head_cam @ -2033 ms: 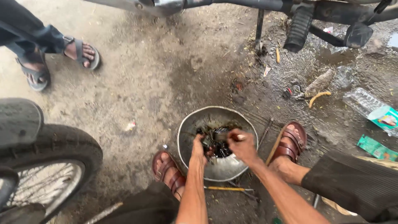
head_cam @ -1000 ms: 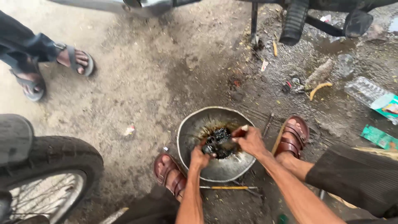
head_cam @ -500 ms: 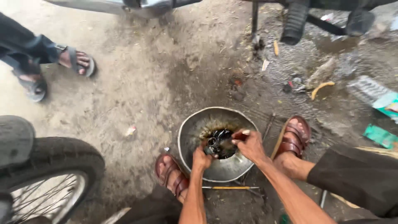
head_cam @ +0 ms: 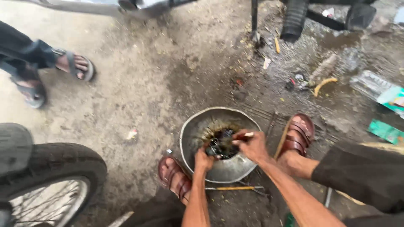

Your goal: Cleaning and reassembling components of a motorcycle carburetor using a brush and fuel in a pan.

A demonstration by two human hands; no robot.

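Part: a dark, oily metal part (head_cam: 221, 145) sat over the middle of the metal bowl (head_cam: 191, 134) on the ground.
Left hand (head_cam: 204, 159): gripped the part's near side.
Right hand (head_cam: 251, 145): pinched a small brush (head_cam: 244, 135) against it.
Risk: the slick part could slip and splash; the bowl could tip.

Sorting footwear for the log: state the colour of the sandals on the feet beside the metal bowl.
Reddish-brown sandals, clearest in the head view.

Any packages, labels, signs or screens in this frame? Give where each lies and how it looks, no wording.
Clear plastic wrapper: on the dirt at far right, crumpled, see-through.
Teal and white pack: right edge, beside the wrapper, flat, cut off by the frame.
Green packet: right side, near the person's knee, flat rectangle.
No signs or screens.
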